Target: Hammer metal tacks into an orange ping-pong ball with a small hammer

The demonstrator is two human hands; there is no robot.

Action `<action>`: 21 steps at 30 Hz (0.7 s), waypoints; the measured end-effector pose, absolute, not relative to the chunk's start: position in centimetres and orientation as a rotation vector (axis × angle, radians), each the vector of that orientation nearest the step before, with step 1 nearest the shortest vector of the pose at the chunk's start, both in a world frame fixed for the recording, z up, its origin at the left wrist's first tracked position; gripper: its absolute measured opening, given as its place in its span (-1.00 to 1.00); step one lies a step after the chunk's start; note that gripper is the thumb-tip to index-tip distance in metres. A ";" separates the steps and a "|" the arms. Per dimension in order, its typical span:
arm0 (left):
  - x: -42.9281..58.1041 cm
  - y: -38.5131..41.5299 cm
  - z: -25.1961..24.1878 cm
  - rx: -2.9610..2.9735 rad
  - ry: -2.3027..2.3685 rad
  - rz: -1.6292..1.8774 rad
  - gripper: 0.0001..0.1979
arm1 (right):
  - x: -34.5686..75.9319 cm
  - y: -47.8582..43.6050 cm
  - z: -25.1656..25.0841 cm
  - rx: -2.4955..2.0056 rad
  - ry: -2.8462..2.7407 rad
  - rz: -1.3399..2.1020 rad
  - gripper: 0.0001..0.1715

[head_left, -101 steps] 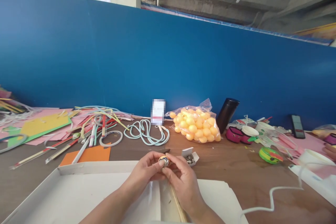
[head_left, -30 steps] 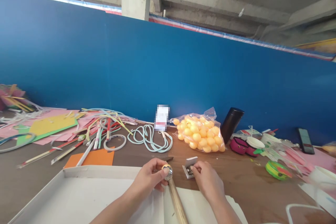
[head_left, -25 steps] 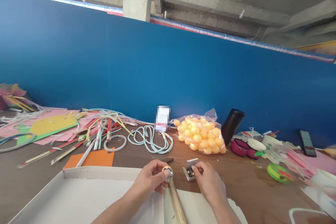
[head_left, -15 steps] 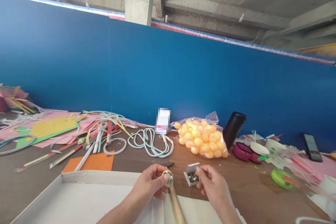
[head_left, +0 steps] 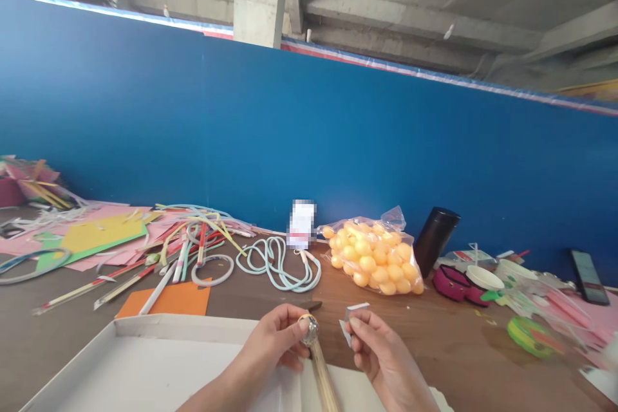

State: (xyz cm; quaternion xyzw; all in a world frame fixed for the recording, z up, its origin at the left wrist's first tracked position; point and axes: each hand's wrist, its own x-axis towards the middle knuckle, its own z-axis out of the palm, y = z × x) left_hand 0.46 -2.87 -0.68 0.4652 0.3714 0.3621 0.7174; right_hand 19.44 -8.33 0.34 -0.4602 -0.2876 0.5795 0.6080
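While left fingers (head_left: 296, 333) pinch a ball (head_left: 310, 331), right fingers (head_left: 364, 329) curl.

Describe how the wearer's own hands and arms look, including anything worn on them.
The left hand and right hand are bare, without gloves. The left forearm and right forearm show no sleeve, watch or bracelet within the frame. No ring shows, though some fingers are partly hidden.
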 end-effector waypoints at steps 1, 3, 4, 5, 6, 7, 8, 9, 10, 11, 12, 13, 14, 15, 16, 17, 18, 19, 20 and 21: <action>0.5 -2.9 -0.7 1.026 0.819 0.804 -0.57 | 19.2 -8.3 0.2 -1.068 -0.674 1.345 -0.81; 0.5 -2.9 -0.7 1.021 0.812 0.808 -0.57 | 18.9 -8.3 0.0 -1.074 -0.685 1.360 -0.77; 0.5 -2.9 -0.7 1.021 0.809 0.810 -0.58 | 18.7 -8.3 0.0 -1.073 -0.687 1.374 -0.76; 0.5 -2.9 -0.7 1.020 0.807 0.810 -0.58 | 18.6 -8.4 0.0 -1.071 -0.686 1.387 -0.75; 0.5 -2.9 -0.7 1.020 0.804 0.809 -0.58 | 18.4 -8.4 0.0 -1.065 -0.684 1.400 -0.75; 0.5 -2.9 -0.7 1.018 0.802 0.807 -0.59 | 18.3 -8.4 0.0 -1.058 -0.679 1.409 -0.75; 0.5 -2.9 -0.6 1.017 0.800 0.808 -0.59 | 18.1 -8.4 0.1 -1.049 -0.676 1.417 -0.76; 0.4 -3.0 -0.6 1.017 0.798 0.808 -0.60 | 18.0 -8.5 0.1 -1.038 -0.672 1.419 -0.76; 0.4 -3.0 -0.5 1.017 0.798 0.809 -0.60 | 17.9 -8.5 0.1 -1.029 -0.667 1.422 -0.76; 0.4 -3.1 -0.4 1.017 0.802 0.811 -0.61 | 17.9 -8.5 0.1 -1.021 -0.661 1.430 -0.75; 0.4 -3.2 -0.3 1.019 0.809 0.817 -0.61 | 17.8 -8.5 0.1 -1.016 -0.655 1.440 -0.74; 0.4 -3.3 -0.2 1.019 0.817 0.825 -0.62 | 17.7 -8.5 0.0 -1.014 -0.649 1.448 -0.74; 0.4 -3.3 -0.1 1.019 0.822 0.829 -0.62 | 17.7 -8.4 -0.1 -1.016 -0.643 1.454 -0.75; 0.4 -3.4 0.1 1.017 0.823 0.833 -0.63 | 17.7 -8.4 -0.2 -1.021 -0.639 1.457 -0.75; 0.4 -3.5 0.2 1.016 0.820 0.835 -0.63 | 17.6 -8.4 -0.2 -1.026 -0.638 1.459 -0.77; 0.4 -3.6 0.3 1.016 0.814 0.834 -0.64 | 17.6 -8.4 -0.3 -1.031 -0.636 1.458 -0.78; 0.4 -3.6 0.3 1.014 0.807 0.832 -0.64 | 17.5 -8.4 -0.3 -1.032 -0.636 1.459 -0.80; 0.4 -3.6 0.4 1.012 0.800 0.829 -0.64 | 17.5 -8.4 -0.3 -1.028 -0.638 1.464 -0.82; 0.4 -3.6 0.3 1.010 0.794 0.826 -0.63 | 17.4 -8.4 -0.4 -1.020 -0.636 1.470 -0.83; 0.4 -3.6 0.3 1.007 0.789 0.825 -0.63 | 17.4 -8.5 -0.3 -1.009 -0.631 1.472 -0.83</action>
